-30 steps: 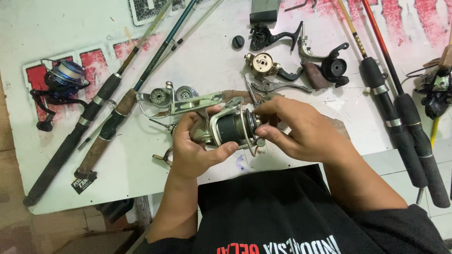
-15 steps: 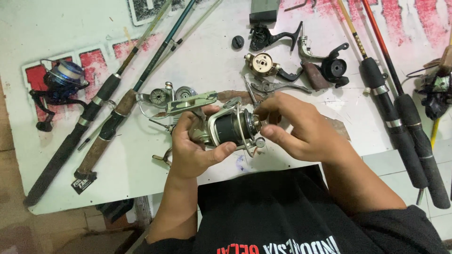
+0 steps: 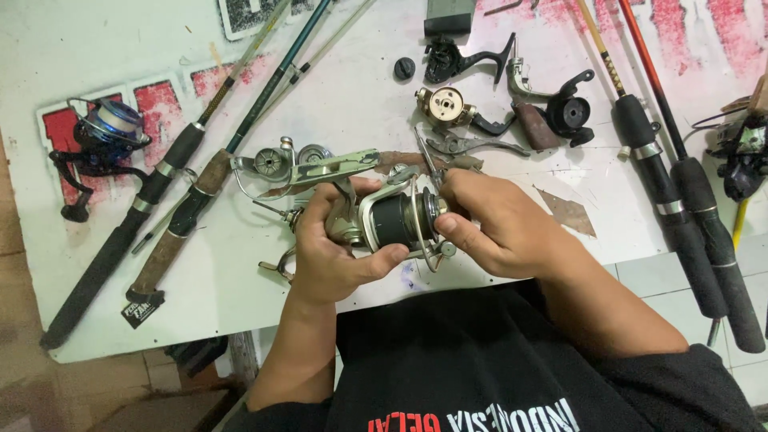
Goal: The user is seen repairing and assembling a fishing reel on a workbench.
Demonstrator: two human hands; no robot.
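shifted slightly left since earlier: spinning reel [image 3: 392, 220], held above near table [image 3: 96, 64] edge.
left hand [image 3: 332, 252] wrapped around reel body; right hand [image 3: 496, 228] fingertips pinched spool's end.

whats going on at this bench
A person is holding a spinning reel over a white table. The left hand grips the reel's body; the right hand has its fingers at the spool end. More reels and loose reel parts lie just beyond, with rods on both sides and a blue reel at far left.
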